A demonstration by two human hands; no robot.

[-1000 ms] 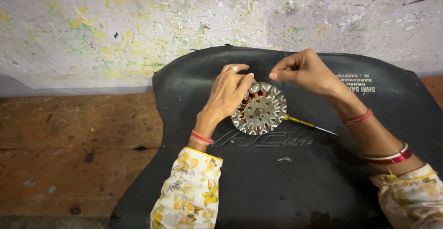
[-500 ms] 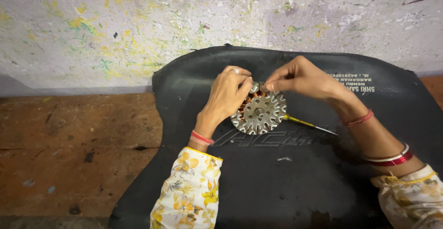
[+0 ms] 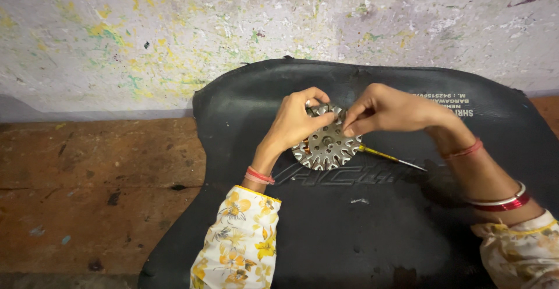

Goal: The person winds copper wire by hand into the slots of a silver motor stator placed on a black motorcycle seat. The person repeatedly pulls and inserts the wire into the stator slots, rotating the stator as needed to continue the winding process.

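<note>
A paint-flecked wall (image 3: 145, 38) stands at the far side, a worn wooden bench (image 3: 87, 172) runs to the left, and a black rubber mat (image 3: 349, 231) covers the middle. On the mat lies my round toothed metal disc (image 3: 326, 146). My left hand (image 3: 297, 120) pinches its far rim; my right hand (image 3: 390, 110) presses fingertips together there too. Copper winding fills only some slots; I judge most remains. A thin screwdriver (image 3: 390, 157) lies just right.
</note>
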